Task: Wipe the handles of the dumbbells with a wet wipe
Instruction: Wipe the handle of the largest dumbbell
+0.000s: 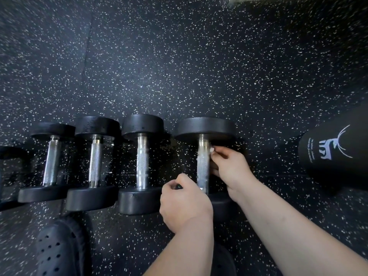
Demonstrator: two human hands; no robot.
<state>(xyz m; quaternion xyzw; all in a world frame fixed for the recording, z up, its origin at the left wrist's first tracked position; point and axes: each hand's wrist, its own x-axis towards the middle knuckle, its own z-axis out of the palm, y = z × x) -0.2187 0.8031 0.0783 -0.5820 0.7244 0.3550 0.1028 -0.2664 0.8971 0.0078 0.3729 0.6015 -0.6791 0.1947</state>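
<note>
We look down on a row of dumbbells lying side by side on a black speckled rubber floor [179,66], their chrome handles running away from us. The rightmost dumbbell [205,127] is the one being worked on. The right hand [231,166] reaches in from the right and pinches a small white wet wipe [211,150] between thumb and fingertips, holding it against the right side of that dumbbell's handle [203,168], close to the far weight head. The other fingers curl in behind the bar.

The left hand [184,202] sits just left of the same handle, down by the near weight head, which it partly hides. Its fingers are curled in with thumb and forefinger drawn together, but we cannot tell whether they grip anything or touch the bar.

To the left we count three more dumbbells: the second dumbbell [142,162], the third dumbbell [95,160] and the fourth dumbbell [51,160], each untouched. A dark object [8,156] is cut off at the left edge. At the far right a black cylinder [334,156] with a white antlered emblem lies on the floor, well apart from the hands. At the bottom left we see a black perforated shoe [57,250]
</note>
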